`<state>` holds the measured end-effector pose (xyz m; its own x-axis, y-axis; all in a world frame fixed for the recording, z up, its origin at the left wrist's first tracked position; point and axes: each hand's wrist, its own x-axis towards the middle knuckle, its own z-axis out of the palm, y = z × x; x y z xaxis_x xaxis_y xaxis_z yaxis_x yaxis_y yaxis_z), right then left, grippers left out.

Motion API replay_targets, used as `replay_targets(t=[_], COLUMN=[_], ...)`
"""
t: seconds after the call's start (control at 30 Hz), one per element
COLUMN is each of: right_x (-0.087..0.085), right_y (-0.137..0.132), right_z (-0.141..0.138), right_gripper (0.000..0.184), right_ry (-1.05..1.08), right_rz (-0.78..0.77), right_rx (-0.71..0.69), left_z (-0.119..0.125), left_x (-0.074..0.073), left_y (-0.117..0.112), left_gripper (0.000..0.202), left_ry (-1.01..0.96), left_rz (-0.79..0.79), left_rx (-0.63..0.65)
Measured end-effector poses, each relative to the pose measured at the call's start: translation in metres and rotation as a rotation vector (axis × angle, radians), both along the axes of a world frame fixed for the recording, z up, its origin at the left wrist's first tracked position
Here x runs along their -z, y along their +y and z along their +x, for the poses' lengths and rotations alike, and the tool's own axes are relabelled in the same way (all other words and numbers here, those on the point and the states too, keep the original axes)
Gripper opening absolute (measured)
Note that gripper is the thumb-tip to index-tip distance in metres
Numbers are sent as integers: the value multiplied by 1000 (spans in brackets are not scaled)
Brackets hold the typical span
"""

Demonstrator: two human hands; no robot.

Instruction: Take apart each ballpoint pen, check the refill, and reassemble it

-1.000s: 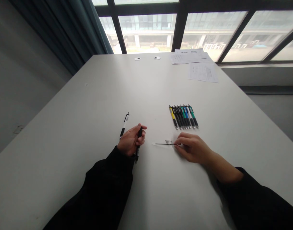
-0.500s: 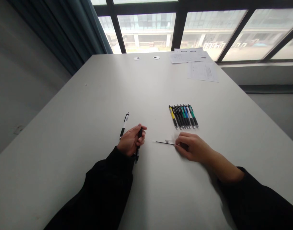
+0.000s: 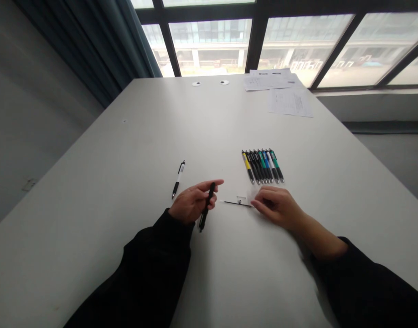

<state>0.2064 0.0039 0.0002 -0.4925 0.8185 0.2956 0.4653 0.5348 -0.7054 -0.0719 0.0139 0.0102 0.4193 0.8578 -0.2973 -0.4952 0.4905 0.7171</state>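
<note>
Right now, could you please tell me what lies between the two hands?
In the head view, a thin black rod and a small grey piece lie on the table, the rod ending at the right hand.

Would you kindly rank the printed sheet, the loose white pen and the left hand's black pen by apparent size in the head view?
Printed sheet, largest. Then black pen and loose white pen: too alike to rank given camera nearness.

Row of pens [image 3: 262, 166]: yellow, black, green, blue and white barrels. Held pen [image 3: 206, 210]: black. Table [image 3: 102, 191]: white. Sleeves [image 3: 154, 273]: black.
</note>
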Motion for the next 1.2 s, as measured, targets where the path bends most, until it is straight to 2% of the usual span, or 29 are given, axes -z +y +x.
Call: replay_targets(t=[0.1,0.17,0.23,0.33,0.47,0.57,0.67,0.8,0.9,1.03,1.13,1.2], right_x=[-2,-4,-6,-7,-6,-6,-9,-9,-5,1,1,0], right_y=[-7,-13,-18,-22,-22,-21,-21,-22,-23,-24,-23,-23], right_z=[-7,-13,-18,-22,-25,-25,-20,-6,-1,-5,-8,-8], right_gripper=[9,24,23,7,14,16,17,18,21,26,29,31], right_ry=[148,225,244,225,299,267,258,367,387,359,317,295], right_rz=[-26,-74,-100,-127,-263,-285,-288,-331,-357,-408,-396,-389], right_rx=[28,2,-43,-84,-76,-74,-20,107,152,172,173,175], left_z=[4,7,10,14,16,16,8,-9,-17,-13,-9,-8], left_x=[1,3,4,5,6,6,6,7,9,12,12,12], left_y=[-9,-13,-15,-15,-13,-13,-14,-17,-16,-13,-13,-15], left_gripper=[42,42,43,41,40,39,38,39,36,38,40,39], left_ry=[54,88,100,116,148,180,188,215,259,343,449,527], left_rz=[45,59,50,28,24,41,64,121,167,198,229,254], left_rx=[200,324,397,403,398,414,401,358,238,30,-44,-47])
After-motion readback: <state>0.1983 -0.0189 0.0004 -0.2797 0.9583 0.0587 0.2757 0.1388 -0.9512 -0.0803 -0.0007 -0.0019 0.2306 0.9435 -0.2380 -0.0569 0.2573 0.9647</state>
